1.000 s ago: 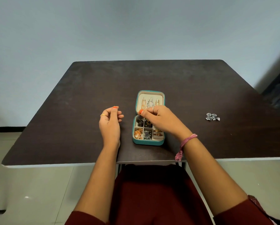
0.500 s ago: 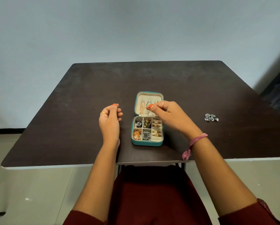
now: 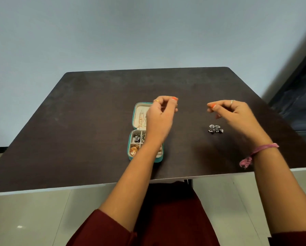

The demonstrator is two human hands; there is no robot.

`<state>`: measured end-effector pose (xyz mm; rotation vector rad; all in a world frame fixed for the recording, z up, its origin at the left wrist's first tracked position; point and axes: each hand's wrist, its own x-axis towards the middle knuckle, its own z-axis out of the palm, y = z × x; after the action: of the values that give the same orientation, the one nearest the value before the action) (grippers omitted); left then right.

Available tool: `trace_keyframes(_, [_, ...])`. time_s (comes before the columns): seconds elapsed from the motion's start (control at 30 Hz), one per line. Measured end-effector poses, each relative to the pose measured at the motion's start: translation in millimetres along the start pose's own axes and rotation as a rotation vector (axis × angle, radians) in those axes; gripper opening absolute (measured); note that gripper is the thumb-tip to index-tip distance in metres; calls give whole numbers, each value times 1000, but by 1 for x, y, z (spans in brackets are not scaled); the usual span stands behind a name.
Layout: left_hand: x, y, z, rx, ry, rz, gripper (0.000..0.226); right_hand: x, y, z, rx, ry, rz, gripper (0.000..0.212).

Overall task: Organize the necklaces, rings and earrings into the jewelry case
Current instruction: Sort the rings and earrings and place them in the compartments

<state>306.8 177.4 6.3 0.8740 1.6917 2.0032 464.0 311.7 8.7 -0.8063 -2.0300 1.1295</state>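
A dark brown tabletop point(image 3: 88, 121) was seen from above, set against a pale blue wall point(image 3: 113, 32), with light floor tiles point(image 3: 33, 215) visible below its near edge. An open teal jewelry case point(image 3: 133, 150) was placed near the middle of the tabletop, its lid laid back away from the person. Thin chains and gold pieces point(image 3: 140, 119) were seen against the cream lining of the lid, and silver and gold pieces point(image 3: 134, 150) were held in the left compartments of the divided tray. The right side of the case was hidden by the left forearm, which was stretched across it. The left hand point(image 3: 159, 116) was raised over the far right corner of the case, its fingers point(image 3: 173, 100) curled with the tips drawn together; whether anything was pinched there could not be told. The right hand point(image 3: 234, 115) was held well to the right of the case, above the tabletop, its fingers likewise curled toward the thumb, and their contents could not be made out. A small cluster of silver earrings point(image 3: 215, 129) was left on the tabletop just below the right hand, well apart from the case. A pink thread band point(image 3: 255, 153) was worn on the right wrist, and dark red clothing point(image 3: 166, 219) was seen at the bottom.
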Motion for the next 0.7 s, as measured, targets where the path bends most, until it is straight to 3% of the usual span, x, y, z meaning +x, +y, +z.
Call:
trace_keyframes(0.17, [3,-28,46,90,-138,-97,5,8,32,-30,-18,98,79,16])
trace_keyframes(0.33, [3,-57,77,165,-217,-150,9,5,65,-33,-22,80,173,11])
trace_keyframes(0.57, [-6,-78,92,556,-501,93,40,-2,86,-17,-155,95,153,10])
trace_keyframes(0.7, [-8,-81,94,768,-573,184,41,-2,85,-16,-264,104,103,10])
